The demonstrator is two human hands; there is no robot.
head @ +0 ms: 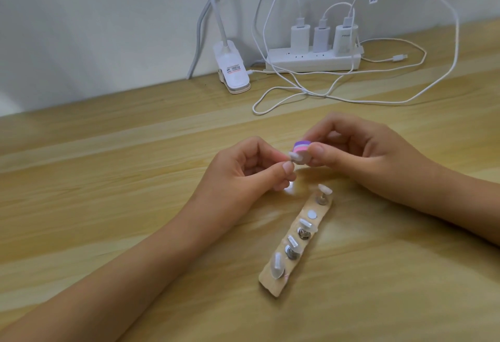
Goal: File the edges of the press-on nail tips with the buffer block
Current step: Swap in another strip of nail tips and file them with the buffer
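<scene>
Fingers pinch nail tip — block touching.

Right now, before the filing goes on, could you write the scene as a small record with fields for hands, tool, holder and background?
left hand: pinches one nail tip
right hand: holds the buffer block, purple and pink layers on top
contact: tip seems to touch the block's lower part
holder strip: lies on the table, carries four more tips on stands, one bare metal disc
behind: power strip with three chargers, clip lamp, white cables
</scene>
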